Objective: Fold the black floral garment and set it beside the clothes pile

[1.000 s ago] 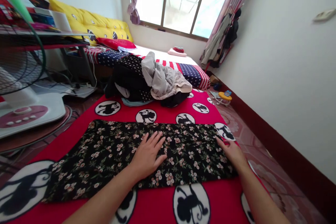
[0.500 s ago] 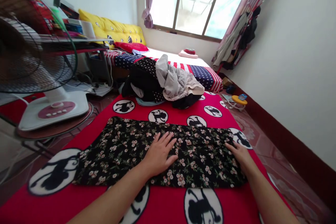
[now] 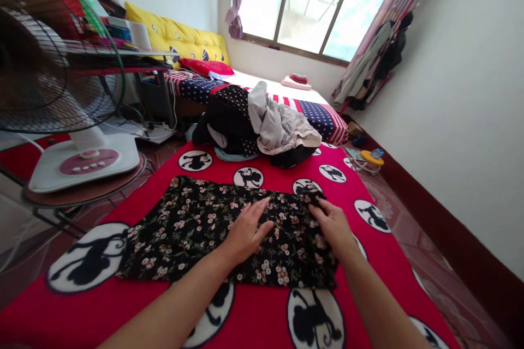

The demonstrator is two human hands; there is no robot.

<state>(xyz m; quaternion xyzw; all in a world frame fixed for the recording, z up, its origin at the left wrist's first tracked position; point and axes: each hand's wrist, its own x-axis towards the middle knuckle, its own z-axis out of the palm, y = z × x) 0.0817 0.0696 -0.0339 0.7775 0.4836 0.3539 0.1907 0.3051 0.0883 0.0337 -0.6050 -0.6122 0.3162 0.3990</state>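
A black floral garment (image 3: 192, 234), folded into a long flat shape, lies on a red blanket (image 3: 262, 319) with black figures in white circles. My left hand (image 3: 248, 232) rests palm down on the middle of the cloth, fingers stretched out. At the garment's right end, my right hand (image 3: 333, 226) has its fingers closed on the edge, which is turned inward over the rest. Part of that edge is hidden beneath the fingers.
A heap of clothes (image 3: 274, 122) lies at the blanket's far end, before a bed (image 3: 262, 79). To the left, a fan (image 3: 85, 158) stands on a round stool (image 3: 123, 180). A small yellow stool (image 3: 372, 158) is on the floor at right, near the wall.
My right hand has moved left, bringing the garment's right end inward, so the cloth is shorter. The left hand stays on the middle.
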